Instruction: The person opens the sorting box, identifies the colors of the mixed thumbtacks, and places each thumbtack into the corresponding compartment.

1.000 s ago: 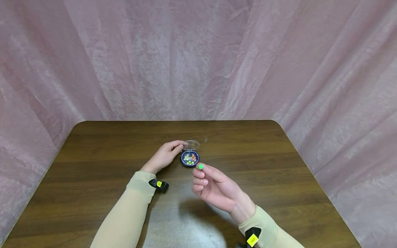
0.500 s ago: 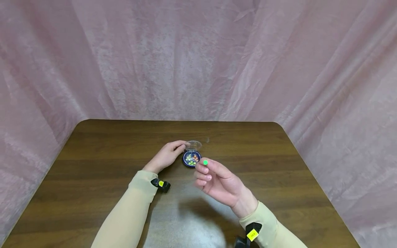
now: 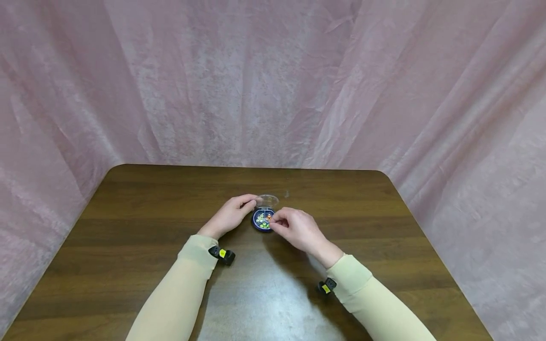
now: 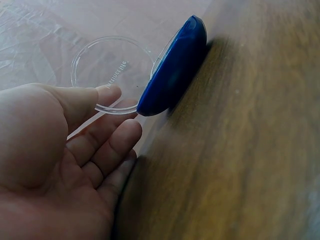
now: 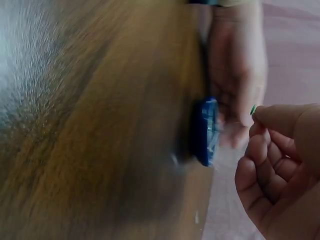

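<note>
A round dark-blue pill case (image 3: 259, 228) lies on the table, its clear lid (image 3: 268, 201) raised. Dividers part its inside into three compartments holding several small green, pale and orange pieces. At the lid's left edge, my left hand (image 3: 230, 215) pinches the rim; the left wrist view shows the thumb on the clear lid (image 4: 117, 75), beside the blue base (image 4: 175, 70). My right hand (image 3: 300, 231) is over the case's right side, covering part of it. In the right wrist view its thumb and index finger pinch a small green disc (image 5: 253, 109), the other fingers curled.
The brown wooden table (image 3: 170, 189) has rounded far corners. Pink curtains (image 3: 239, 85) hang behind it and at both sides. A small clear scrap (image 3: 286, 193) lies just beyond the case, to the right.
My right hand has turned from palm up to palm down and moved over the case with the green disc. The left hand keeps its hold on the lid.
</note>
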A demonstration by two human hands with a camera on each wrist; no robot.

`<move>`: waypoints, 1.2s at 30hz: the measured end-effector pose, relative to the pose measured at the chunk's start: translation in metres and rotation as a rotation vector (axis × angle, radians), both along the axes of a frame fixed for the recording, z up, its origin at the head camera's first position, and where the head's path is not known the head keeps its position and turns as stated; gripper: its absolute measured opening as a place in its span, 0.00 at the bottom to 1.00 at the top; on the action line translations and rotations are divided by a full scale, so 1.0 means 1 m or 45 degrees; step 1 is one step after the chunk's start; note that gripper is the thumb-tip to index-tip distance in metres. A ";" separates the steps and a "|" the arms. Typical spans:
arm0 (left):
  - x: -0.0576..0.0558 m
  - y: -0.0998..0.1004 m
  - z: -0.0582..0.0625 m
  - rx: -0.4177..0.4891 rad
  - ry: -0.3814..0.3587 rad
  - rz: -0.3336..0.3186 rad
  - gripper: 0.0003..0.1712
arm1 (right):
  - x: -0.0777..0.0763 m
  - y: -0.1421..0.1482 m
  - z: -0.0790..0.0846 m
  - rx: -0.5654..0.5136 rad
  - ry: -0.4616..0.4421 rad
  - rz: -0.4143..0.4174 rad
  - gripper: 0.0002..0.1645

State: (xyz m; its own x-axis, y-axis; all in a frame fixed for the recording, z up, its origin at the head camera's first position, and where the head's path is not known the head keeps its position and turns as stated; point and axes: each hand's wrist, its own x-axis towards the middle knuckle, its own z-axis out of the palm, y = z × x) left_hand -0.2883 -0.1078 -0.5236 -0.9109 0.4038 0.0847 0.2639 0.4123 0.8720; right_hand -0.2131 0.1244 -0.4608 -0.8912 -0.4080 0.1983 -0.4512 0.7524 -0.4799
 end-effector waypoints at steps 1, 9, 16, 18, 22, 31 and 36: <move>0.000 0.000 0.000 0.003 -0.001 0.000 0.19 | -0.002 -0.002 -0.003 0.062 0.070 0.007 0.02; 0.002 0.005 0.002 0.025 -0.005 -0.016 0.18 | -0.010 -0.008 -0.013 0.262 0.326 -0.001 0.05; 0.003 0.006 0.005 0.005 -0.002 -0.009 0.18 | -0.014 -0.009 -0.018 0.350 0.370 0.046 0.04; 0.003 0.005 0.004 0.006 -0.005 -0.006 0.17 | -0.015 -0.010 -0.020 0.387 0.387 0.064 0.05; 0.004 0.005 0.003 0.012 -0.008 -0.010 0.17 | -0.016 -0.012 -0.023 0.436 0.411 0.080 0.06; 0.004 0.005 0.002 0.008 -0.013 0.001 0.18 | -0.011 -0.009 -0.020 0.391 0.372 0.041 0.05; 0.004 0.003 0.000 0.009 0.002 -0.019 0.18 | -0.010 -0.001 -0.017 0.259 0.340 -0.030 0.04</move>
